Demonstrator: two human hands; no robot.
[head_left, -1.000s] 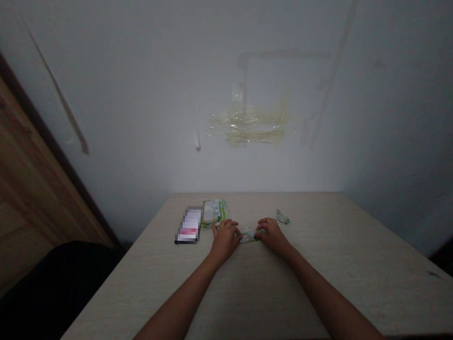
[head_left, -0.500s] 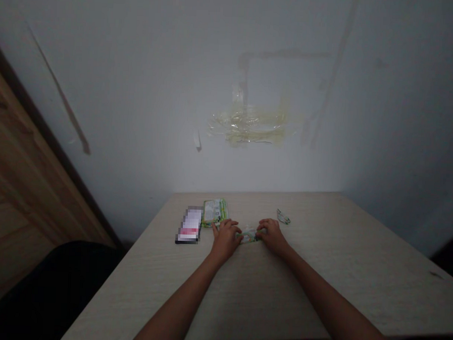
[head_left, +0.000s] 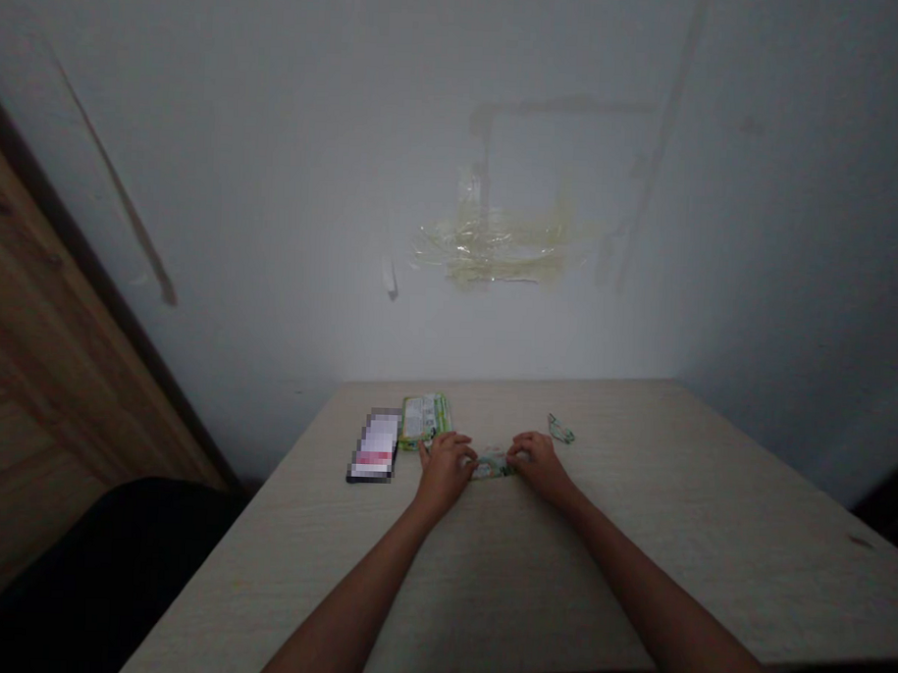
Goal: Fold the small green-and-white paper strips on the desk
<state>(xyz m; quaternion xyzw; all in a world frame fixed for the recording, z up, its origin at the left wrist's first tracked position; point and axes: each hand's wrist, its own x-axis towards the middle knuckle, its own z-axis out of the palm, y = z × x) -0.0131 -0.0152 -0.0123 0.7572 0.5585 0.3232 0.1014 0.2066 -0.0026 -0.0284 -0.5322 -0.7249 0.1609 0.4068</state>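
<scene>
Between my two hands a small green-and-white plastic wrapper [head_left: 493, 464] lies low over the table. My left hand [head_left: 446, 466] has its thumb and fingers closed on the wrapper's left end. At the right end, my right hand [head_left: 537, 461] pinches it between thumb and fingers. Both hands partly cover the wrapper, so its full shape is hidden. Just behind my left hand rests a green packet [head_left: 424, 420] with a white printed panel, its near right corner covered by my fingers.
A phone [head_left: 375, 448] with a lit, blurred screen lies left of the packet. A torn green-and-white strip [head_left: 561, 429] sits to the right beyond my right hand. The pale wooden table [head_left: 484, 593] meets a wall [head_left: 312, 224] with old tape [head_left: 503, 250] on it.
My hands stay almost in place on the wrapper, with slight finger movement. The wrapper looks a little flatter between them. The phone, packet and strip have not moved.
</scene>
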